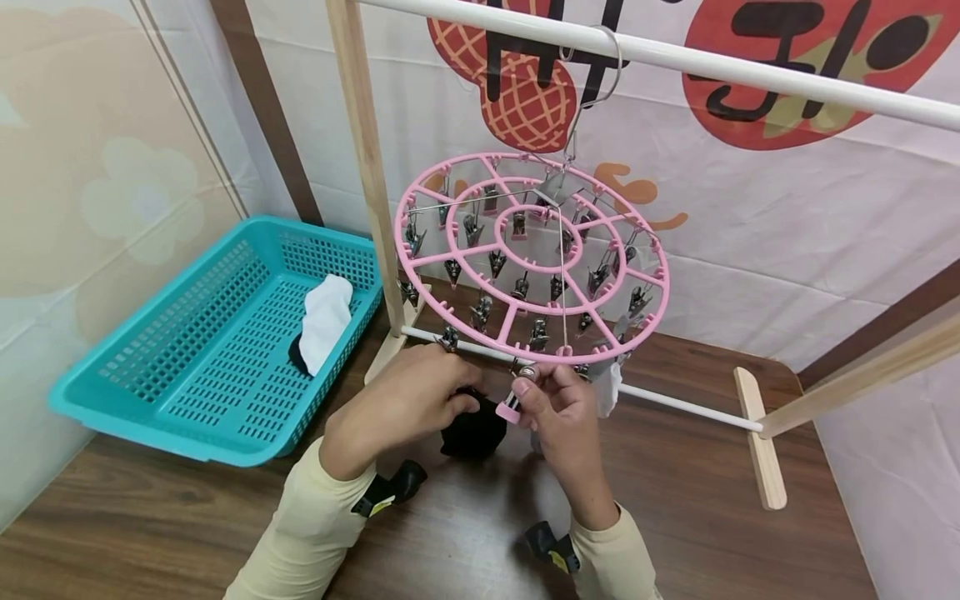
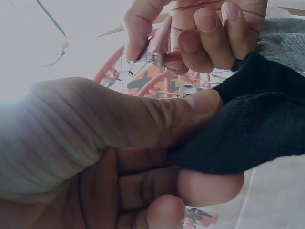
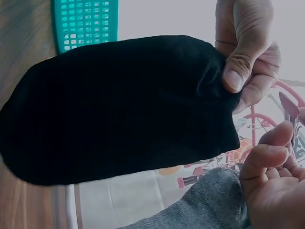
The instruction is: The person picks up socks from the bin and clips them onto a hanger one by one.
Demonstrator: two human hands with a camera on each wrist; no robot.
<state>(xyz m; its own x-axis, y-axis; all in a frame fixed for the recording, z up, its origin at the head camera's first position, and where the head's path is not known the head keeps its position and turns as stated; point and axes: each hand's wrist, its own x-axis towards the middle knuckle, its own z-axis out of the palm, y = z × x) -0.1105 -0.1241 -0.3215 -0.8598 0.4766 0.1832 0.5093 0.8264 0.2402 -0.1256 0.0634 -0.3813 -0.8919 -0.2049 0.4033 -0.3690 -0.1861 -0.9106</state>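
Observation:
My left hand [image 1: 408, 404] pinches a black sock [image 3: 119, 112] by its cuff, thumb on top and fingers beneath. In the head view the sock [image 1: 474, 429] hangs below that hand. My right hand [image 1: 562, 417] pinches a metal clip [image 1: 512, 404] with pink tips between thumb and finger. This clip is at the near edge of a round pink clip hanger [image 1: 508, 323]. The clip stands just right of the sock's cuff, apart from it. A grey sock [image 3: 205, 200] hangs close to my right hand in the right wrist view.
A turquoise basket [image 1: 168, 342] stands at the left, with a white sock [image 1: 327, 315] and something black [image 1: 297, 355] in it. The hanger's hook [image 1: 617, 71] is over a white rail [image 1: 697, 65]. Wooden posts [image 1: 360, 150] support the rail. Several clips dangle from the rings.

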